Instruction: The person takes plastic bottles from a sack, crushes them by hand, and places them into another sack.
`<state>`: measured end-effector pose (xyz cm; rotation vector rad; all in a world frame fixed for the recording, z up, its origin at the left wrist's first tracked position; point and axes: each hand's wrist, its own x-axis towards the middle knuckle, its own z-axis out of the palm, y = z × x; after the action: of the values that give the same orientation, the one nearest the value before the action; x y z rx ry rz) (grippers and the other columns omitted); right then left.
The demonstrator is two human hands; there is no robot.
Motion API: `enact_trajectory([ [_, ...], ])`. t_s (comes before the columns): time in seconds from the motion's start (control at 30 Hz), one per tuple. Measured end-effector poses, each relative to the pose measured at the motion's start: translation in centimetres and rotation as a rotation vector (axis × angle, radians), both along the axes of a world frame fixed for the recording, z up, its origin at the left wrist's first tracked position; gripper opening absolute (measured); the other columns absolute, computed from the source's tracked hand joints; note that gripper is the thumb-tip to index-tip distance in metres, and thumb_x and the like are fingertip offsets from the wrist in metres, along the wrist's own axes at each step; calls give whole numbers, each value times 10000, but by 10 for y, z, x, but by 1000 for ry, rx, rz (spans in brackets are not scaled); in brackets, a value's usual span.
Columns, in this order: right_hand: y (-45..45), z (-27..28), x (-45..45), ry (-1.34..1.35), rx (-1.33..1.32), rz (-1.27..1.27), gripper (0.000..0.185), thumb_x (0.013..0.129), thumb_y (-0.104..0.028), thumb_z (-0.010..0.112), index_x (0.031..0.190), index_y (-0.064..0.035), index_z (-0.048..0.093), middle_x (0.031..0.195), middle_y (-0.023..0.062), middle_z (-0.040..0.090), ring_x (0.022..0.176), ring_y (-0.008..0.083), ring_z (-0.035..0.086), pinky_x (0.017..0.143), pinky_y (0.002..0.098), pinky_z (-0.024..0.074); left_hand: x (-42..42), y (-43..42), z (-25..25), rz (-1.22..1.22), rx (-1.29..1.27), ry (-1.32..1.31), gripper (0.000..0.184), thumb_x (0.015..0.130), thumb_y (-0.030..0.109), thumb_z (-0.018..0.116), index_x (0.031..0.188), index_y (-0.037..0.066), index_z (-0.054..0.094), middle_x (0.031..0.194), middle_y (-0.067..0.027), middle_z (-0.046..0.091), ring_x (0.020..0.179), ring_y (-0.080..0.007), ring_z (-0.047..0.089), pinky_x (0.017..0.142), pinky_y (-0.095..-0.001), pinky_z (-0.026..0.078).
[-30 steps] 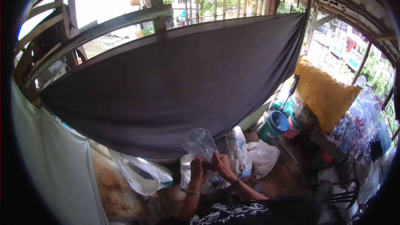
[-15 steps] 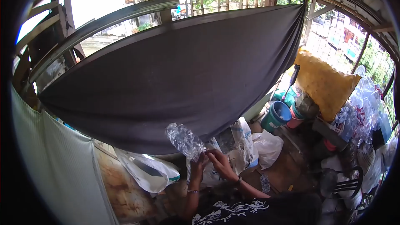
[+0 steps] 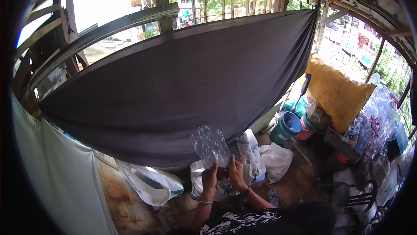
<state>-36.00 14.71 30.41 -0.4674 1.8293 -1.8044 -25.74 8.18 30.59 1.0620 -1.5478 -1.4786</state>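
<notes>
A clear, crumpled plastic bottle [image 3: 211, 144] tilts up and to the left in front of the dark hanging cloth [image 3: 186, 87]. My left hand [image 3: 210, 178] is closed on its lower end, thumb up. On the other side of that end, my right hand [image 3: 236, 173] also grips the bottle, its thumb raised. The bottle's lowest part is partly hidden between my hands. Below and behind them are white sacks [image 3: 248, 148] on the floor. A white plastic bag [image 3: 276, 161] lies to the right of the sacks.
A blue-green bucket [image 3: 285, 128] stands right of centre, near a yellow sheet [image 3: 339, 91] and a heap of clear plastic [image 3: 378, 117]. An open white sack [image 3: 150, 185] lies at the lower left. A black chair [image 3: 360, 196] is at the lower right.
The bottle has gone from leaning far left to more upright, its flatter side showing. My hands have moved slightly apart, both still on its lower end. The view has tilted a little.
</notes>
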Motion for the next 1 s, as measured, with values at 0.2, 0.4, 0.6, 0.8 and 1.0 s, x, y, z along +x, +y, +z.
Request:
enact_trajectory([
  [0.2,3,12,-42,229,-48,23,522,1040,-387,465,704,3,550,581,24,542,543,94,528,497,295,414,-35,-9,-5,-58,285,138,468,972,455,582,932,1,686,860,-55,682,739,-144,638,657,-317,499],
  [0.4,14,22,-63,308,-180,159,286,1025,-248,472,976,14,577,826,84,604,786,137,552,672,315,437,-73,4,39,334,350,355,527,1037,424,414,1027,-62,618,877,-160,704,741,-278,700,650,-339,552],
  [0.6,24,39,-77,61,-180,39,436,1022,-376,439,892,17,577,727,29,548,668,137,506,610,338,422,-116,19,16,431,-114,25,541,1057,343,354,988,-122,621,967,-324,644,884,-459,605,788,-476,445],
  [0.8,19,5,-123,-310,-173,-35,477,1035,-411,425,838,9,538,747,24,531,667,94,488,566,279,397,-150,23,9,263,-345,-248,533,1053,346,383,820,-91,580,769,-266,604,692,-386,549,658,-478,414],
  [1.0,20,-14,-171,-67,-311,138,313,1024,-268,429,943,15,536,847,63,563,785,160,516,720,317,440,-153,43,13,156,-303,-326,295,1018,258,518,1005,-25,598,903,-199,645,798,-277,607,707,-403,468],
])
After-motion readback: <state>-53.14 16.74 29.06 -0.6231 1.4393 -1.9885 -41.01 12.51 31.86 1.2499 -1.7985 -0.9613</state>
